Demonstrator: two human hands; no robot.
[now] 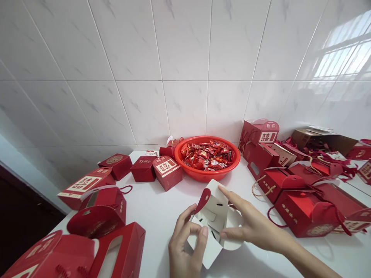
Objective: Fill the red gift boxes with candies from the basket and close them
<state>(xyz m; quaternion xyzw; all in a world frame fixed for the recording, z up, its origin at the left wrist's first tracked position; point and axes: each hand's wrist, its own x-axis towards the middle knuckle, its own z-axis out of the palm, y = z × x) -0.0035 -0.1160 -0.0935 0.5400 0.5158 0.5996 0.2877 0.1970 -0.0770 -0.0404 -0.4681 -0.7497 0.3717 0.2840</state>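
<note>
Two Thumbs, Thin Card: Open Box (213, 214) Takes the Strain

A person's left hand (185, 243), half curled, grips the near left flaps of the white-lined box; the right hand (249, 222), thumb and fingers spread wide, holds its right side. The box is at the near middle of the bench (162, 208), before a red basin (199, 175) of wrapped packets (205, 156). Red boxes (143, 168) line left and right. Hard thumb pressure could crease the thin-looking walls, a sharp pull might tear the dark slits, and loosening either hand early could let the flaps splay.
</note>
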